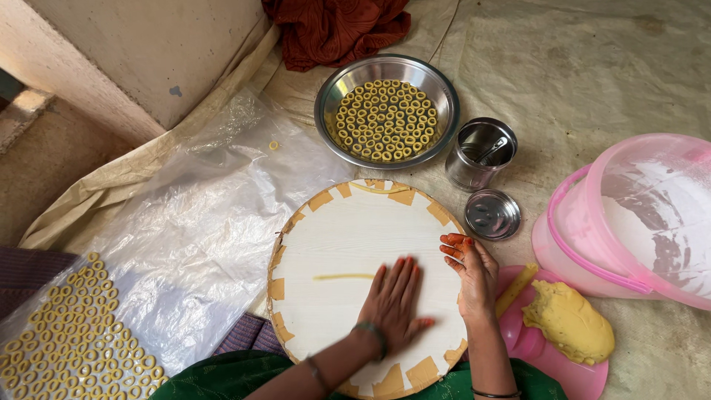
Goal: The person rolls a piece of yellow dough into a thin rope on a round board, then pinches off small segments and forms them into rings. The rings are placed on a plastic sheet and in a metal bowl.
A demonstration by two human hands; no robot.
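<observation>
- Left hand (pixel 398 300): flat, fingers together and extended, palm down on the round white board (pixel 348 237); holds nothing. A thin rope of yellow dough (pixel 343 277) lies on the board, its right end just at the fingertips.
- Right hand (pixel 468 268): at the board's right edge, fingers curled loosely inward; cannot tell whether anything small is pinched between them.
- Done, as judged from the layout: a steel bowl (pixel 449 111) beyond the board holds many small yellow dough rings (pixel 385 120), roughly one layer across its bottom. A second batch of rings (pixel 70 337) is spread on clear plastic sheeting (pixel 200 244) at lower left. One stray ring (pixel 274 145) sits alone on the sheeting near the bowl.
- Left, as judged: a sizeable lump of yellow dough (pixel 569 322) rests on a pink lid (pixel 552 359) to the right of the board, with a thicker dough stick (pixel 515 290) beside it. Only one rope is on the board, uncut and unformed. Much of the sheeting is bare.
- Surroundings: small steel canister (pixel 474 167) with a spoon inside, its lid (pixel 492 215) lying beside it; pink bucket (pixel 578 248) tipped on its side at right; red cloth (pixel 333 30) at top.
- Obstructions: none on the board's working area. The canister lid sits close to the board's upper right rim.
</observation>
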